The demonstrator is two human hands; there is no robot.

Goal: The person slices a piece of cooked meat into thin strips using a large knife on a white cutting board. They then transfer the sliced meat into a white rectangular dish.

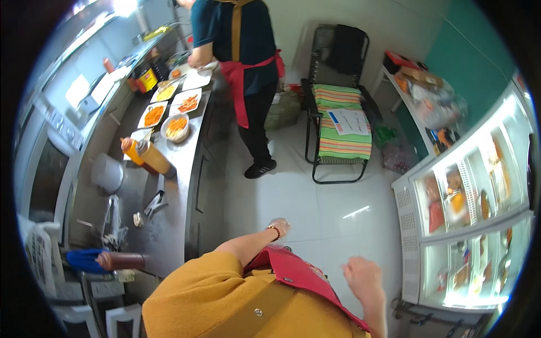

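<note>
My left hand point(280, 228) is in front of my red apron point(296, 270), with a beaded bracelet at the wrist. Thin clear plastic, seemingly a disposable glove, covers it; its fingers are turned from view. Over the tiled floor at lower right, my right hand point(364, 272) is bare and curled into a loose fist, with nothing visible in it. Neither hand touches the steel counter point(177, 224) on my left. Lying on that counter are black-handled tongs point(155, 205) and a sauce bottle with dark red contents point(122, 260). An orange-topped bottle point(134, 150) stands beside a tan sauce bottle point(154, 158).
Farther along the counter are a bowl of shredded food point(176, 128) and several square plates of food, including shredded carrot point(153, 115). A co-worker point(247, 55) stands there. Ahead is a folding lounge chair point(341, 114); a lit glass-door refrigerator point(469, 203) stands to the right.
</note>
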